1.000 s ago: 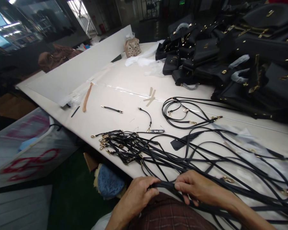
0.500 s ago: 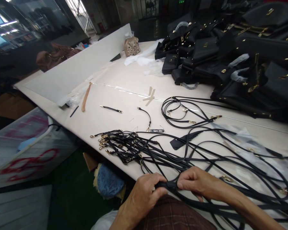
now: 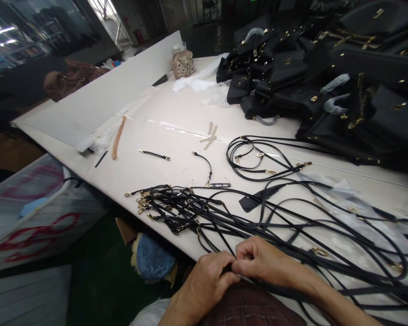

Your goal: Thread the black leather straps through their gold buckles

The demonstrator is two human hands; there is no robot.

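At the table's near edge my left hand [image 3: 209, 278] is closed on a black strap [image 3: 228, 268], thumb against fingers. My right hand [image 3: 258, 258] pinches the same strap right beside it, so the two hands meet and little of the strap shows. Just beyond them lies a tangled bundle of thin black straps [image 3: 177, 203] with gold-coloured clasps, its long lengths running off to the right. Further back rest a short strap with a clip [image 3: 204, 163], another short buckled strap [image 3: 155, 155] and small thread snips [image 3: 219, 185].
A heap of black handbags [image 3: 292, 86] fills the back right of the white table [image 3: 177, 113]. Coiled straps [image 3: 231, 158] lie before it. A low white partition [image 3: 115, 86] stands at the left, with a beige bag [image 3: 182, 64] near its end. Below left is a blue-covered stool [image 3: 155, 258].
My right hand has moved left along the strap until it meets my left hand. The strap section seen between them is now mostly covered. The view has shifted slightly.
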